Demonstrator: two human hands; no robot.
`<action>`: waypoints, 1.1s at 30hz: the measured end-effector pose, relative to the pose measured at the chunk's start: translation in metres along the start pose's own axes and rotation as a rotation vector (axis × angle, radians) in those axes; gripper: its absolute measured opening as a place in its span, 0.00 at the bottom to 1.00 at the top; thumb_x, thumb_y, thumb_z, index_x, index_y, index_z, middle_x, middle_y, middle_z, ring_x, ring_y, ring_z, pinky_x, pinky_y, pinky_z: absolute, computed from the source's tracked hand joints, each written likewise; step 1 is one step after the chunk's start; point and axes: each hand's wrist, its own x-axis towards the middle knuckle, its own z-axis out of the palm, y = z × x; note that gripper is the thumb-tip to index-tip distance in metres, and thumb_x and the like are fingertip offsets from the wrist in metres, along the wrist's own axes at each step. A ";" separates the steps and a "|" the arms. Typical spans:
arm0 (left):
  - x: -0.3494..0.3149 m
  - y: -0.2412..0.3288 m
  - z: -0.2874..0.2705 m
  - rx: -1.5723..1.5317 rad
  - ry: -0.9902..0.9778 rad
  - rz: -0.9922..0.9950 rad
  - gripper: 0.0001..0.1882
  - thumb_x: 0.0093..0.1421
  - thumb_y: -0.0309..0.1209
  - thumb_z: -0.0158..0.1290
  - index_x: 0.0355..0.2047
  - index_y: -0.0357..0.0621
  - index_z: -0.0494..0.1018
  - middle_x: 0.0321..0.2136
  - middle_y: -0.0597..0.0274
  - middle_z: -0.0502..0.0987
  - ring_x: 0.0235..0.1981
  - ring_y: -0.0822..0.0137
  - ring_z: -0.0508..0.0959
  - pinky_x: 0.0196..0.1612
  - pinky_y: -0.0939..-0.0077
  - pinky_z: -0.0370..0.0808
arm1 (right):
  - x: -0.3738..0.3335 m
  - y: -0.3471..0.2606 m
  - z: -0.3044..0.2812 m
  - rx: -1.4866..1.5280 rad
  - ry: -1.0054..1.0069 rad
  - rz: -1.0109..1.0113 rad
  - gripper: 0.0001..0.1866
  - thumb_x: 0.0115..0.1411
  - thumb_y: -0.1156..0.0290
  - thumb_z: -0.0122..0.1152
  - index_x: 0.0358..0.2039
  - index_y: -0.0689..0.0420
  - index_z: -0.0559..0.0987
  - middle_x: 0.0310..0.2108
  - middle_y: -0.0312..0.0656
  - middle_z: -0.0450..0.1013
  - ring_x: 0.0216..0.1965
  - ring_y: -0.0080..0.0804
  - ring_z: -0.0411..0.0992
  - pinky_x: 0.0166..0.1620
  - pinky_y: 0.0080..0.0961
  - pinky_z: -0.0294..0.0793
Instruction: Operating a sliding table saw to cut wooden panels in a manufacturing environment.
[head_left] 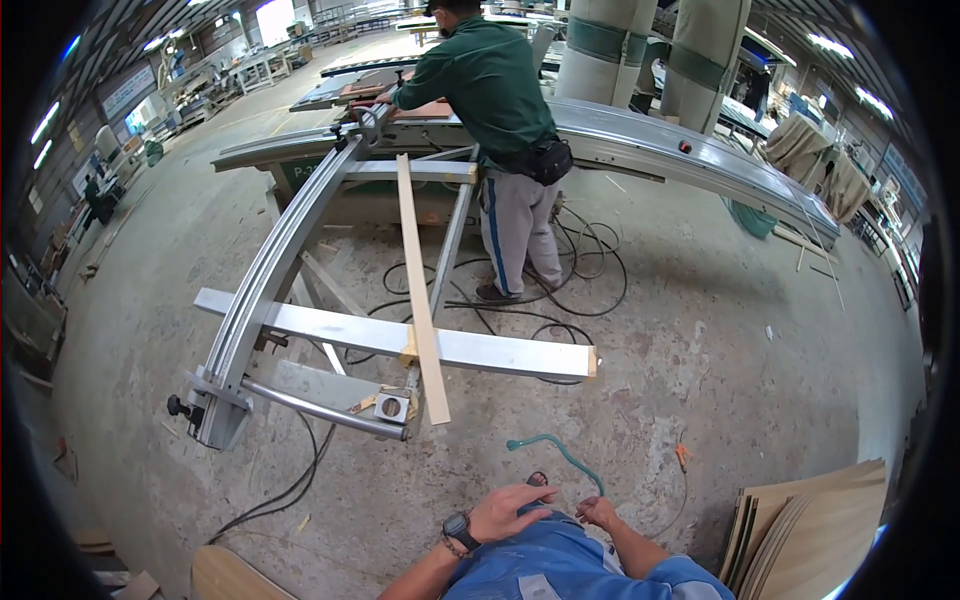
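Note:
My left hand (508,512), with a dark watch and a bracelet at the wrist, is held in front of my blue shirt. Its fingers stretch out and nothing shows in them. My right hand (597,510) is closed at my front, fingers curled together. A thin green hose (556,446) curves over the floor area and meets that hand; whether the fingers grip it, I cannot tell. Ahead stands the metal outrigger frame (330,325) of a large saw table. A long pale wooden strip (418,290) lies across its bars, beyond the reach of both hands.
A person in a green shirt (490,85) leans over the sliding saw table (640,135). Black cables (590,250) loop on the floor around that person's feet. Curved wooden panels (820,530) stand at my right; another board (235,575) is at lower left.

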 end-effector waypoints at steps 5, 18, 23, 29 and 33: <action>0.016 0.013 0.023 -0.036 -0.072 0.006 0.19 0.53 0.27 0.59 0.47 0.43 0.72 0.36 0.57 0.79 0.37 0.61 0.79 0.40 0.73 0.75 | -0.006 0.019 -0.029 -0.006 -0.011 -0.033 0.15 0.54 0.65 0.54 0.35 0.64 0.79 0.29 0.43 0.79 0.26 0.29 0.77 0.31 0.23 0.76; 0.068 0.041 0.079 -0.080 -0.163 -0.006 0.20 0.51 0.25 0.60 0.46 0.40 0.73 0.35 0.57 0.80 0.35 0.62 0.81 0.39 0.75 0.76 | -0.038 0.072 -0.072 -0.042 0.121 0.039 0.14 0.54 0.61 0.56 0.34 0.57 0.80 0.29 0.38 0.79 0.27 0.26 0.77 0.31 0.24 0.76; 0.076 0.041 0.092 -0.205 -0.142 -0.153 0.20 0.53 0.23 0.58 0.47 0.38 0.72 0.36 0.55 0.80 0.35 0.68 0.81 0.35 0.77 0.79 | -0.048 0.092 -0.073 -0.006 0.134 0.086 0.16 0.53 0.59 0.57 0.35 0.58 0.81 0.28 0.39 0.79 0.26 0.25 0.77 0.31 0.23 0.76; 0.076 0.032 0.101 -0.190 -0.142 -0.217 0.18 0.54 0.23 0.57 0.47 0.37 0.72 0.33 0.56 0.80 0.32 0.70 0.81 0.31 0.79 0.79 | -0.046 0.091 -0.083 -0.105 0.102 0.068 0.16 0.53 0.58 0.57 0.34 0.57 0.81 0.27 0.39 0.79 0.25 0.26 0.76 0.31 0.24 0.75; 0.073 0.032 0.102 -0.238 -0.108 -0.327 0.18 0.54 0.23 0.57 0.47 0.37 0.72 0.33 0.56 0.80 0.31 0.71 0.80 0.30 0.79 0.78 | -0.033 0.086 -0.087 0.004 0.089 0.053 0.14 0.50 0.61 0.55 0.28 0.57 0.82 0.26 0.40 0.79 0.27 0.27 0.77 0.34 0.25 0.75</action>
